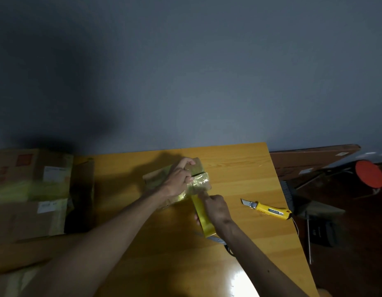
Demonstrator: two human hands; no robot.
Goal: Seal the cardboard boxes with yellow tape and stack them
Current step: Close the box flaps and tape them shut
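A plain grey wall (207,71) fills the upper half of the view. Below it a yellow-orange wooden table (250,179) runs from the middle to the lower edge.

At the left stand two large brown cardboard boxes, the upper stacked box (25,174) resting on the lower stacked box (25,219). Each carries one white shipping label, two in all, and the upper one also has red print. All the writing is too blurred to read. More brown cardboard lies blurred in front of them.

A dark brown tabletop (310,157) with small white stickers sits to the right of the table, and a single red round disc (370,173) lies beyond it.

One small brown cardboard box (153,179) sits on the wooden table near its far edge, with a shiny strip of yellow tape (199,182) lying across its top.

The left hand (179,179) rests on this box, its fingers curled over the far top edge and gripping it.

The right hand (215,207) wraps around one yellow tape roll (202,215) just in front of the box, with its forefinger stretched out to the tape at the box's near edge.

One yellow utility knife (269,209) with its blade out lies to the right, apart from the hands. No brand is legible on it.

A pair of scissors (220,241) lies mostly hidden under the right forearm.
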